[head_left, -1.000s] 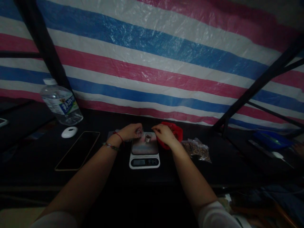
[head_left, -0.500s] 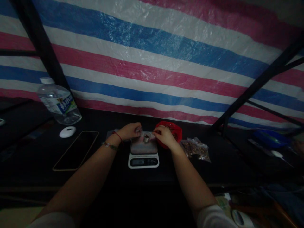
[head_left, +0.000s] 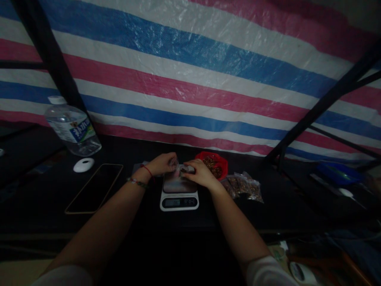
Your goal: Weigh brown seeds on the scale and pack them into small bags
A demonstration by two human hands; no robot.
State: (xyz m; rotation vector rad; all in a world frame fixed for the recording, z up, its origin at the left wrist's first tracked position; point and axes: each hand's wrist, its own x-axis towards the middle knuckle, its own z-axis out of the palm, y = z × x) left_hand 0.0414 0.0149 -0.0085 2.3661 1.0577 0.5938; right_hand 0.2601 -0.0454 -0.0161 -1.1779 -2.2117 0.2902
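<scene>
A white digital scale with a lit display lies in front of me. On its platform stands a small round cup with brown bits inside, partly covered by my fingers. My right hand has its thumb and fingers around that cup. At the platform's far left edge, my left hand is closed on a crumpled clear plastic bag. Just behind my right hand sits a red tray with small brass-coloured pieces in it.
Filled clear bags lie right of the tray. To the left are a phone, a white oval case and a large water bottle. More flat plastic lies by my left wrist. A blue tray is far right.
My right hand has moved left from the red tray's edge to the cup, and its fingers now surround it. My left hand stays in place with the plastic.
</scene>
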